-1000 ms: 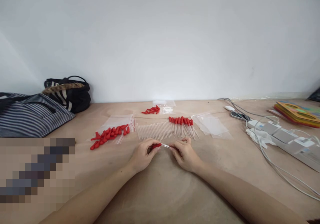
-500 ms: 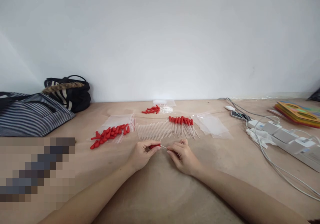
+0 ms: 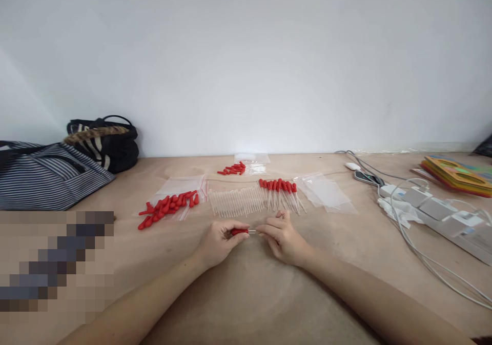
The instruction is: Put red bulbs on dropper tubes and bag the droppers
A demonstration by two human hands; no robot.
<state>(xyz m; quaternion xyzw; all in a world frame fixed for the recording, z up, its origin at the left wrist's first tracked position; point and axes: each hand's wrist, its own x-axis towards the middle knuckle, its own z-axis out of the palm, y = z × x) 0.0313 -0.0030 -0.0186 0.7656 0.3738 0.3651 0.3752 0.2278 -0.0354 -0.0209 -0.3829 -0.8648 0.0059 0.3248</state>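
My left hand [image 3: 218, 242] pinches a red rubber dropper bulb [image 3: 239, 231] between thumb and fingers. From its right end runs a thin clear glass pipette tube [image 3: 252, 231], with my right hand [image 3: 283, 238] closed on the other end; most of the tube is hidden by the fingers. Just beyond the hands lies a row of bare clear tubes [image 3: 234, 202]. To the right of that row are several droppers with red bulbs [image 3: 280, 187] on their tubes. A pile of loose red bulbs [image 3: 167, 208] rests at the left, partly on a zip bag [image 3: 179, 187].
Smaller red bulbs [image 3: 232, 168] and tubes [image 3: 257, 168] lie near the wall. Clear plastic bags [image 3: 328, 194] are at the right. A power strip [image 3: 438, 211] with cables, coloured boards [image 3: 457, 175], a striped bag [image 3: 57, 178] and a black bag [image 3: 119, 150] flank the table.
The held bulb and tube have gone from slanted to nearly level and sit slightly lower. Both hands keep their pinch; the things on the table look unmoved.
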